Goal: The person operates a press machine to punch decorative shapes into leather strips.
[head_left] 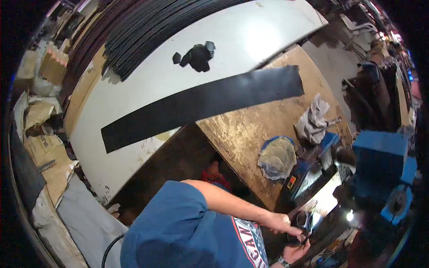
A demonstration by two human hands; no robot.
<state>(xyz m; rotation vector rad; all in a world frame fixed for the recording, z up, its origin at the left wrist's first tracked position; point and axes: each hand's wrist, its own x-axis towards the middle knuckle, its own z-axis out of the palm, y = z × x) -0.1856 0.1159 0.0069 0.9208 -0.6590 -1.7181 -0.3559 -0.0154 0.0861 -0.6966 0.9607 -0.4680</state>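
My left hand (278,223) reaches across from the blue-sleeved shoulder, its fingers closed at the edge of a glossy black piece (305,220). Just below it, my right hand (296,252), with a watch on the wrist, has its fingers curled round the lower part of that piece. I cannot tell exactly what the piece is. Both hands are close together beside a blue machine (380,156) with a bright metal plate (322,196). A small lamp (350,215) glows to their right.
A long black strip (201,103) lies across the white table (152,62) and worn wooden table (241,129). Black scraps (199,57) and stacked dark sheets (165,27) rest on the white surface. A cloth-lined bowl-like bundle (278,158) and crumpled cloth (313,119) stand near the machine.
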